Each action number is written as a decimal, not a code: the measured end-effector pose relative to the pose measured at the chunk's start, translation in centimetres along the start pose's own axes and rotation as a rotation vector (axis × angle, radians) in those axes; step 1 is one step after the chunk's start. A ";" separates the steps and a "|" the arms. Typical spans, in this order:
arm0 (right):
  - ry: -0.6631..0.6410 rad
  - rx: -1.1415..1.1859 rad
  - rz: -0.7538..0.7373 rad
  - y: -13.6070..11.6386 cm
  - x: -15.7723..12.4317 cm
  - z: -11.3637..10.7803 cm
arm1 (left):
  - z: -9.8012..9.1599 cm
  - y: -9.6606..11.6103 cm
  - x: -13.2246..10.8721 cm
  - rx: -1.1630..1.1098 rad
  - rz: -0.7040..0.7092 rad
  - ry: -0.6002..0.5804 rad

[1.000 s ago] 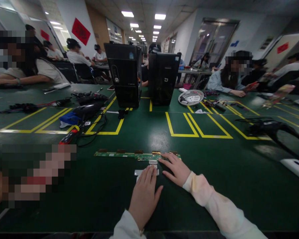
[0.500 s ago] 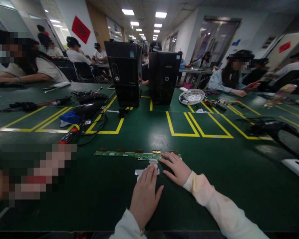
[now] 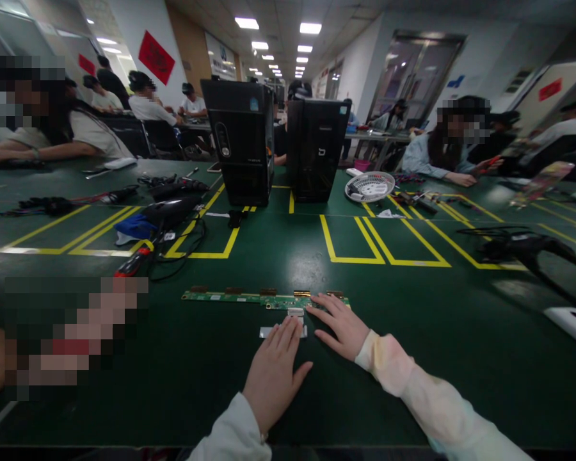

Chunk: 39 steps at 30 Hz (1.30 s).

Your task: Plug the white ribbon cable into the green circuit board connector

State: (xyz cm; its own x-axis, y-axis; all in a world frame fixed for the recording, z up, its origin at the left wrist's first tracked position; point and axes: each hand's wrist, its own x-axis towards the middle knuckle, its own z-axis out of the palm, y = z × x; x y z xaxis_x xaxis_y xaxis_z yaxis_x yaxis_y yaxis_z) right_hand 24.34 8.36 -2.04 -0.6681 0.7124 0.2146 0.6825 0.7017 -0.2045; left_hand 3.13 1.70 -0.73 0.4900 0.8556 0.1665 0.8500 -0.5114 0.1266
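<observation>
A long narrow green circuit board (image 3: 235,297) with gold tabs lies across the green table (image 3: 288,256) in front of me. My right hand (image 3: 340,325) rests flat on its right end, fingers spread. My left hand (image 3: 273,371) lies flat on the table below the board, fingertips on a small white flat cable piece (image 3: 269,332). A small white connector (image 3: 296,312) sits between board and cable.
Two black computer towers (image 3: 240,141) (image 3: 315,148) stand behind. Black cables, a dark tool (image 3: 170,211) and a red-handled tool (image 3: 132,264) lie at left. A white fan grille (image 3: 368,187) sits at right. Yellow lines mark the table. Several people sit around.
My left hand has slid slightly left and down, uncovering more of the white cable piece. My right hand has stayed on the board.
</observation>
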 end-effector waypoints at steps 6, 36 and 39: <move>-0.017 0.015 0.002 0.1 0.0 -0.1 | -0.3 -0.9 0.1 -0.031 0.032 -0.024; -0.017 0.019 0.005 0.0 0.0 -0.1 | 1.7 2.3 1.1 -0.038 -0.192 0.097; -0.025 0.020 0.002 0.0 0.0 -0.2 | 1.4 2.3 1.1 -0.029 -0.191 0.089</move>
State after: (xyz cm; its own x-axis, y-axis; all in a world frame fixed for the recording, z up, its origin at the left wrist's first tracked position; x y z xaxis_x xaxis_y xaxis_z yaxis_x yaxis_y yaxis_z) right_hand 24.47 8.35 -1.86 -0.6738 0.7139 0.1905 0.6781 0.6999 -0.2244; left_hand 5.90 1.56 -1.66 0.3003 0.9275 0.2227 0.9192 -0.3437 0.1921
